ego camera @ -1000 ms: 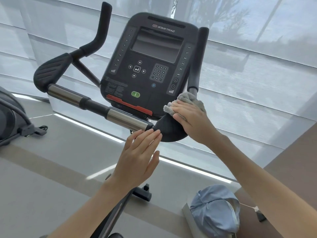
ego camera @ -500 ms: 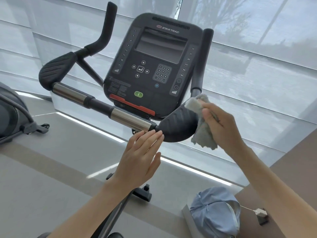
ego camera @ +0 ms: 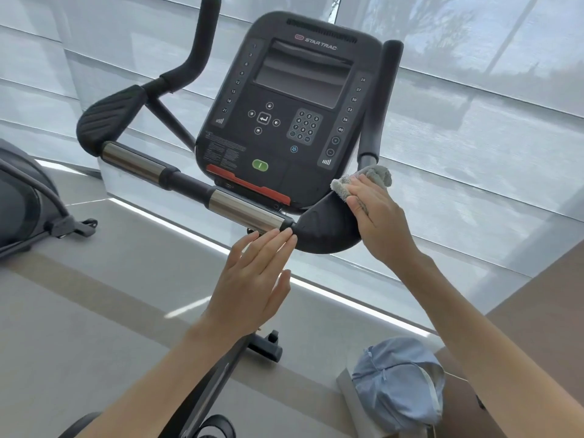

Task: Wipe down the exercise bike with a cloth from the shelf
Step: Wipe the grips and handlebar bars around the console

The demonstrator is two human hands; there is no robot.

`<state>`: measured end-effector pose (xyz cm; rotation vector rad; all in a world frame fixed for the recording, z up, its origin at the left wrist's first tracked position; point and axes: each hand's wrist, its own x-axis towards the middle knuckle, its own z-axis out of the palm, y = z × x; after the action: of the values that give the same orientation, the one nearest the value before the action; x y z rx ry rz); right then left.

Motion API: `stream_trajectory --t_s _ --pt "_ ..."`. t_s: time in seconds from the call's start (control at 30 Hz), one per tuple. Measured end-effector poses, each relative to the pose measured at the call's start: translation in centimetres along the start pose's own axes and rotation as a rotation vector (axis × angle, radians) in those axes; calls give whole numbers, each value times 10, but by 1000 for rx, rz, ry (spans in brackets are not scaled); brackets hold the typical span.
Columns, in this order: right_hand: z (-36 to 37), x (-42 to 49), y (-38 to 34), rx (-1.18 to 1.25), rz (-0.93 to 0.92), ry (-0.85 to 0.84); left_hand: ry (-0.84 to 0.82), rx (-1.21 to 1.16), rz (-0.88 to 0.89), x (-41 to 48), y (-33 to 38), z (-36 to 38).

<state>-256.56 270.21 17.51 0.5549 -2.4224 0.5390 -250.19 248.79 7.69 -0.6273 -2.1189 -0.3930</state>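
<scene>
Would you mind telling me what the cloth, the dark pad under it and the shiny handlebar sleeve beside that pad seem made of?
The cloth looks like grey microfibre or terry: soft, napped, rumpled. The handlebar sleeve seems polished metal, perhaps steel, given its bright streaked reflections. The pad appears matt black moulded rubber or plastic, with a dull sheen; I cannot tell which.
</scene>
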Motion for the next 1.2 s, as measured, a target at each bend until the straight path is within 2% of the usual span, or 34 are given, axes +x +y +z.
stream_trajectory --t_s 0.33,0.57,0.73,0.83,0.93,1.0,1.07,1.13,1.2 --pt "26 -34 -48 -152 -94 55 7 69 -58 -3 -25 -10" --pt "13 -43 -34 -98 -361 -145 -20 73 7 1 -17 -5" --pt "-1 -59 -26 13 -446 -211 -31 95 2 1 -14 -5" --pt "-21 -61 -28 246 -333 -189 -38 111 1 -1 -13 -5" --pt "-36 -46 -34 382 -78 -12 -44 110 -10 -2 -11 -4" --pt "-30 -31 -39 340 -49 10 -47 102 -14 -2 -11 -4" --pt "-15 -22 -47 233 -135 -75 -48 104 -13 -2 -12 -4" --pt "6 -27 -49 -9 -273 -110 -53 117 -10 -3 -14 -4" --pt "21 -39 -46 -228 -379 -68 -58 131 -8 -3 -15 -4"
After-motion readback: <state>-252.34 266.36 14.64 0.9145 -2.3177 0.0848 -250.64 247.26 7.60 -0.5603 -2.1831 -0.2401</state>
